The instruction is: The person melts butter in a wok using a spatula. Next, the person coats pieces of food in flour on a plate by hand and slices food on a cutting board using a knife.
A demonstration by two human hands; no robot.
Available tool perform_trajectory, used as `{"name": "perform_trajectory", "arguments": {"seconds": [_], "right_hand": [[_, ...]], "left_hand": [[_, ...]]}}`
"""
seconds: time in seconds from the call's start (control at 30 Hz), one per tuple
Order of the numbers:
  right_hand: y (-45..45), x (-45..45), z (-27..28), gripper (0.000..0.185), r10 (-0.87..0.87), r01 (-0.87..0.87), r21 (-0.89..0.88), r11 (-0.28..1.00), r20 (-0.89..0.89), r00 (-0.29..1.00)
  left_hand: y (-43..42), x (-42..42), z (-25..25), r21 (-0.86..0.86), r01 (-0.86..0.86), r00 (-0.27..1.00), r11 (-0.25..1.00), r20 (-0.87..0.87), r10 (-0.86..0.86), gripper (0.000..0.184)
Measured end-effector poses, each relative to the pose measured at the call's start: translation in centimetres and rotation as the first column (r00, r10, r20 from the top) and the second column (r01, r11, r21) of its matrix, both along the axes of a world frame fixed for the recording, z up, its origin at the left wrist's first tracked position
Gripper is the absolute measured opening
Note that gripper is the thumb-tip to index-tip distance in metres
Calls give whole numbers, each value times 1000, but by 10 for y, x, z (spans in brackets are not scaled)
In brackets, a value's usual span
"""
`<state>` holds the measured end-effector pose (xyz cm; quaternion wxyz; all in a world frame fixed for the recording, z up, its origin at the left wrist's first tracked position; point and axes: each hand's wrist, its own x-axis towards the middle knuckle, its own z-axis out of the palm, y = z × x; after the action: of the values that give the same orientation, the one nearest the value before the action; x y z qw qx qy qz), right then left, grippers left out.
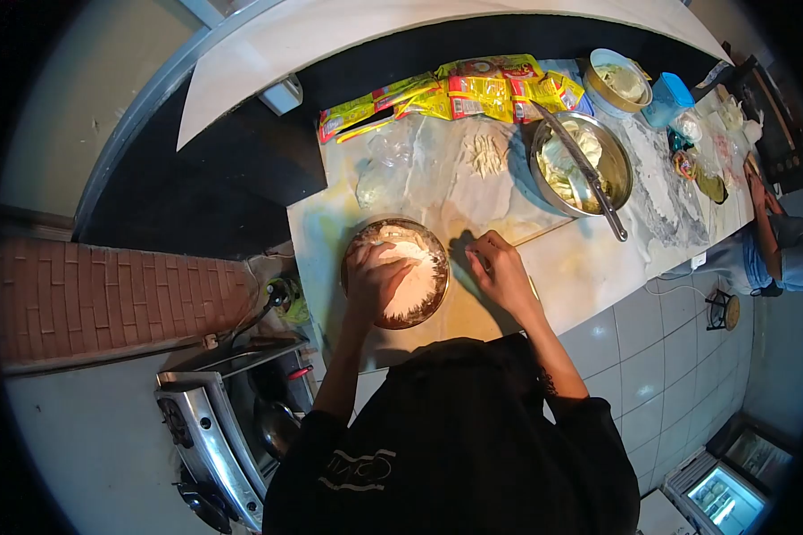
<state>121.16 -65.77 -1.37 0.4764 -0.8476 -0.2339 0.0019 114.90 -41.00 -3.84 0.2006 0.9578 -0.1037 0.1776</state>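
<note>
A round dark-rimmed bowl [442, 287] of white flour [412, 290] sits on the counter in front of me. My left hand [373, 278] is over its left side, thumb and fingers apart, with some fingertips down in the flour. Just right of the bowl, above the counter, is my right hand [500, 272], its fingers curled in toward the thumb. Whether anything small is between them is hidden. Pale thin strips [485, 155] lie in a small pile beyond the bowl. A steel bowl [627, 183] holds pale leafy pieces, with a knife [589, 169] laid across its rim.
Yellow packets [482, 96] line the counter's back edge. A clear plastic bag [385, 165] lies behind the flour bowl. Farther right stand another bowl [605, 92] and a blue container [667, 98]. A stove [219, 446] is at lower left. Another person's arm [762, 218] shows at far right.
</note>
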Motion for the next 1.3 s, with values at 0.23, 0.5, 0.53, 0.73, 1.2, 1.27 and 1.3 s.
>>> {"name": "perform_trajectory", "arguments": {"seconds": [0.23,0.5,0.53,0.73,1.2,1.27,1.3], "right_hand": [[-23,-11,4,9,21,-21,22,1000,-7,1000],[-50,-27,16,11,-120,125,69,990,-67,990],[-53,-29,18,11,-130,134,69,989,-57,990],[-74,-57,36,16,-271,273,34,961,-58,961],[-146,-126,25,20,-549,545,-65,836,-80,832],[-152,-117,27,22,-610,611,-16,791,-93,787],[-154,-110,29,22,-604,606,-14,796,-97,791]], "left_hand": [[-11,-20,-4,211,-22,1000,977,-16,26,29],[-23,-27,-2,63,-37,999,997,9,36,35],[-27,-27,0,-13,-35,999,999,-20,35,36],[-60,-23,20,-350,56,989,935,-105,-99,30],[-193,-46,30,-653,351,732,671,-256,-632,44],[-204,-45,17,-585,383,748,715,-258,-612,47],[-209,-44,12,-514,414,759,751,-261,-597,50]]}}
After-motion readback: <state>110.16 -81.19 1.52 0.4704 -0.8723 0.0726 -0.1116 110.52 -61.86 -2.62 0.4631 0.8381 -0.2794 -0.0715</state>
